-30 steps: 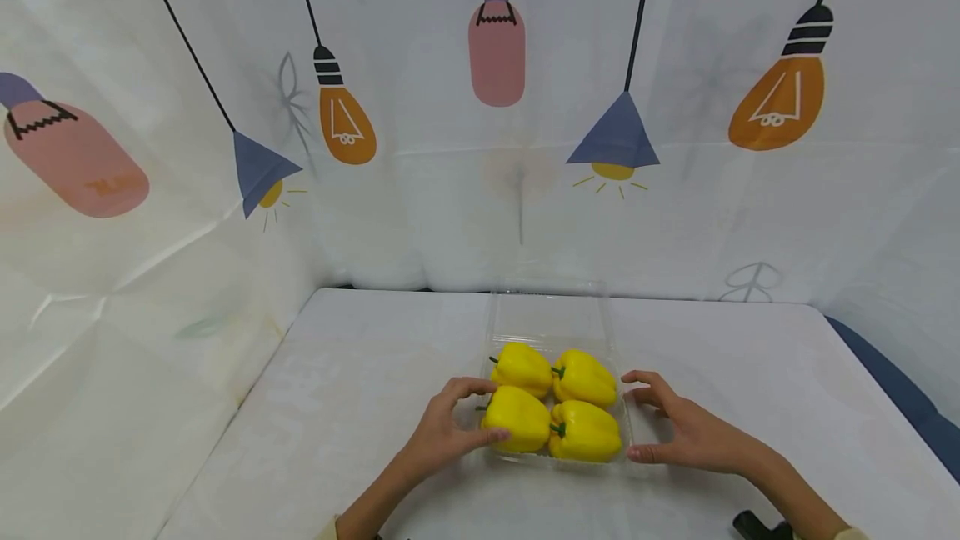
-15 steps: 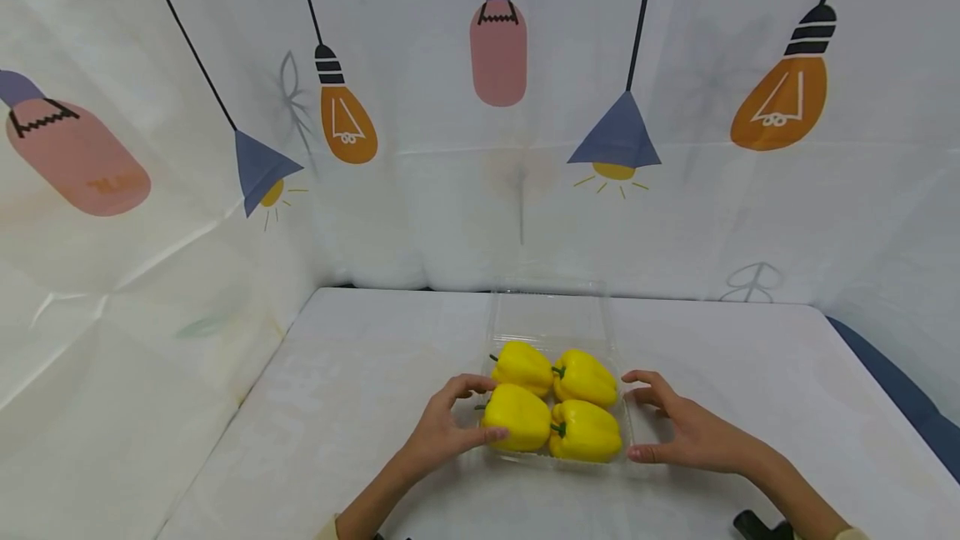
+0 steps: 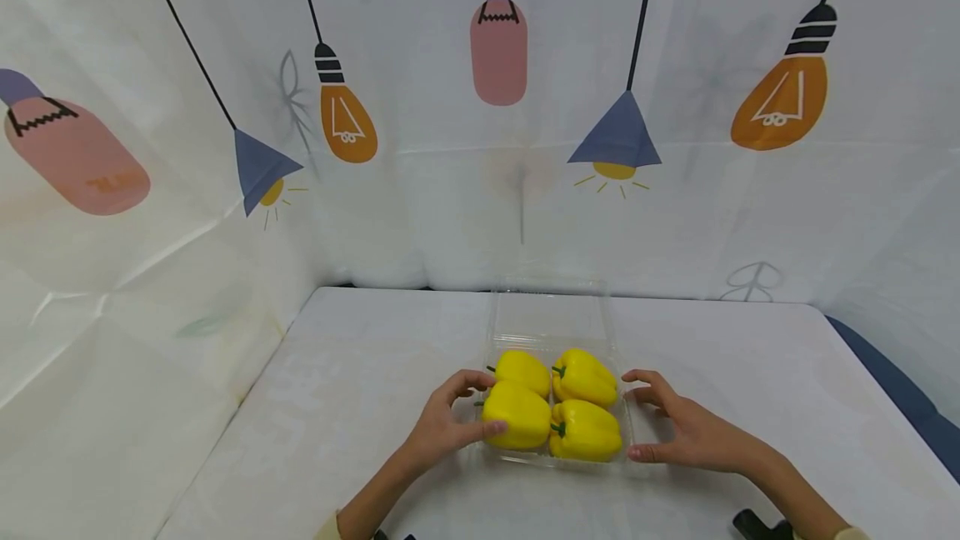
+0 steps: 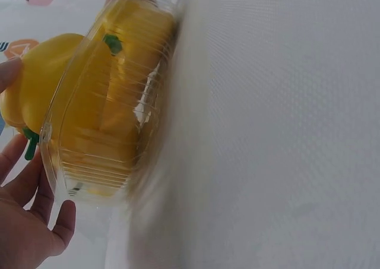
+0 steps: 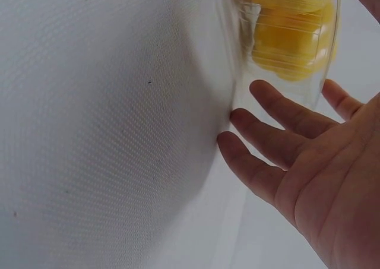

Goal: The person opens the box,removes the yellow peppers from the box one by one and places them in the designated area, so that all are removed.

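Observation:
My left hand [image 3: 442, 423] grips the near-left yellow bell pepper [image 3: 517, 415], thumb on its near side and fingers by its stem. In the left wrist view this bell pepper [image 4: 50, 73] stands partly above the rim of a clear plastic clamshell box [image 4: 89, 171]. Inside the box are a far-left pepper [image 3: 522, 372], a far-right pepper [image 3: 585, 377] and a near-right pepper [image 3: 587, 433]. My right hand [image 3: 690, 433] is at the box's right side, fingers spread and loosely bent. The right wrist view shows this hand [image 5: 332, 168] with fingertips close to the box wall and tabletop.
The box's transparent lid [image 3: 551, 317] lies folded back toward the table's far edge. A white table [image 3: 375, 357] carries the box. White sheeting printed with lamps [image 3: 420, 215] hangs behind and at the left. A black object [image 3: 757, 526] shows by the right forearm.
The near-left pepper has shifted slightly up in the head view with my left hand. The far-left pepper has moved a little toward me. My right hand has stayed still.

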Demonstrator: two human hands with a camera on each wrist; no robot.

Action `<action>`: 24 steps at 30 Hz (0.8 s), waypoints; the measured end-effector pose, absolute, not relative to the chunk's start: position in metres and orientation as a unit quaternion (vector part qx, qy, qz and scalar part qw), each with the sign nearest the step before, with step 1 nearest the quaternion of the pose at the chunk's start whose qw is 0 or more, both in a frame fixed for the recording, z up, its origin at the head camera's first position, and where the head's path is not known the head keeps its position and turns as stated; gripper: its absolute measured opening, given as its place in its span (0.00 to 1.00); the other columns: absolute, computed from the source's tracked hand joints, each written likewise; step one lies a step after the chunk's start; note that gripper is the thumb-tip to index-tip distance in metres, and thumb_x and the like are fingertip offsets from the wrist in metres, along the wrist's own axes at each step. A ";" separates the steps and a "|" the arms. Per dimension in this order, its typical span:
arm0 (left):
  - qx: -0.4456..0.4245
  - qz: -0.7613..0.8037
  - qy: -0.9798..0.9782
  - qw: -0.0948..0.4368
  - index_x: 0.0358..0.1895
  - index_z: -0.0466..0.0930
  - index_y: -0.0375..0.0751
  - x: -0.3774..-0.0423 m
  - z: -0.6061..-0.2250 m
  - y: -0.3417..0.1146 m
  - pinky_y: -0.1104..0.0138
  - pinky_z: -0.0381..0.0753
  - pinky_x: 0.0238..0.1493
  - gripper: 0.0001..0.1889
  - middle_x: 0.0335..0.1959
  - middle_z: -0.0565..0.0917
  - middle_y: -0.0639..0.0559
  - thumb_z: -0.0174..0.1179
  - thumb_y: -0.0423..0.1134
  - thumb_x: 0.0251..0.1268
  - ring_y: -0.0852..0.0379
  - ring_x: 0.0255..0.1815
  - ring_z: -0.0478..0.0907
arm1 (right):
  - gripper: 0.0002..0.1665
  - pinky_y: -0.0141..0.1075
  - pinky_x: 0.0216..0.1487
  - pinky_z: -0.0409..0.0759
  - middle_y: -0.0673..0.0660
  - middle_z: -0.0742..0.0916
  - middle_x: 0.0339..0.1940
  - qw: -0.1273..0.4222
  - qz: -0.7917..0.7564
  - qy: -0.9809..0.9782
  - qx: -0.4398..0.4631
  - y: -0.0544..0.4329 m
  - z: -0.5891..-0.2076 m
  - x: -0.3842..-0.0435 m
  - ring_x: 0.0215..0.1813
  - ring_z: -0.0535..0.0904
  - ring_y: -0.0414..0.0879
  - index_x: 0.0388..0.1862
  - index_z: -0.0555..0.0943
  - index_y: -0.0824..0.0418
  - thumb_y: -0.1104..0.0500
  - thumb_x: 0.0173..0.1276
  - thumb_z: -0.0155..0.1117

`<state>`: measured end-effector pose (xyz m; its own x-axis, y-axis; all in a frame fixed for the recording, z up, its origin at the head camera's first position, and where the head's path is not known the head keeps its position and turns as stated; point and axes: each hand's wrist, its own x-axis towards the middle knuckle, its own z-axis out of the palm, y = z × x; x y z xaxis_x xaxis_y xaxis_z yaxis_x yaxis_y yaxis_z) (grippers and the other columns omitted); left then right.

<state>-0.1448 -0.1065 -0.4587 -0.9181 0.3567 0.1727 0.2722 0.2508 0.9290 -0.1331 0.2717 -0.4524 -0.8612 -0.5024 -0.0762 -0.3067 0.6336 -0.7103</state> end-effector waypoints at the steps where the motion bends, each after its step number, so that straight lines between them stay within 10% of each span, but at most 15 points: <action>1: 0.198 0.580 0.789 0.038 0.55 0.77 0.48 -0.143 -0.454 -0.106 0.46 0.65 0.63 0.24 0.53 0.79 0.59 0.75 0.42 0.55 0.53 0.57 0.74 | 0.53 0.62 0.55 0.73 0.64 0.77 0.64 0.134 -0.363 0.894 -0.226 0.272 -0.452 -0.133 0.62 0.74 0.65 0.73 0.52 0.52 0.43 0.59 0.74; 24: 0.252 0.578 0.776 -0.001 0.56 0.77 0.50 -0.153 -0.446 -0.129 0.50 0.74 0.57 0.25 0.56 0.80 0.58 0.75 0.40 0.55 0.53 0.56 0.74 | 0.53 0.63 0.56 0.72 0.63 0.77 0.64 0.139 -0.360 0.896 -0.220 0.273 -0.455 -0.134 0.62 0.74 0.63 0.73 0.52 0.51 0.43 0.59 0.74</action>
